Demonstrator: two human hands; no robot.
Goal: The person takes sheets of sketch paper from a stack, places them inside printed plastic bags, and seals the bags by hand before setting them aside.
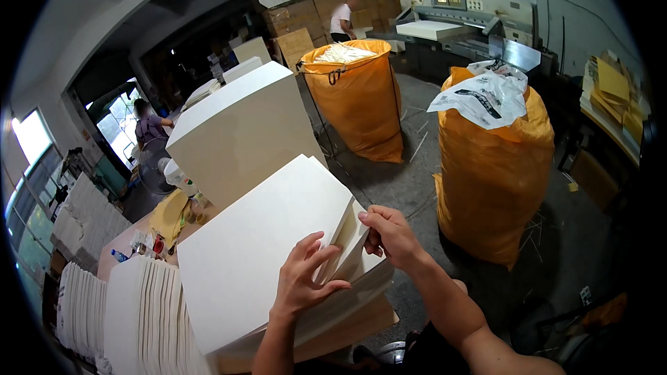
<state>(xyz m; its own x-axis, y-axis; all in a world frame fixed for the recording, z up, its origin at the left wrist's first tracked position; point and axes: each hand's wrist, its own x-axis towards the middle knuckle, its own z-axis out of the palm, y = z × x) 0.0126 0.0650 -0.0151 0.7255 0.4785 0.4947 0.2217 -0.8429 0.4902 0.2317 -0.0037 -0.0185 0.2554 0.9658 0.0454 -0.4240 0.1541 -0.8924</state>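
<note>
A thick stack of cream paper sheets [264, 250] lies in front of me on a low support. My left hand [303, 274] rests flat on its top with the fingers spread and curled over the right edge. My right hand [389, 232] pinches the corner of the upper sheets at that edge and lifts them slightly, so a gap shows in the stack. A taller cream paper stack [240, 128] stands just behind it.
Two large orange sacks stand on the floor, one [358, 94] filled with paper scraps, the nearer one [490, 173] topped with a white plastic bag. A paper cutting machine [465, 17] is at the back. Fanned white sheets [139, 312] lie lower left. Two people stand far off.
</note>
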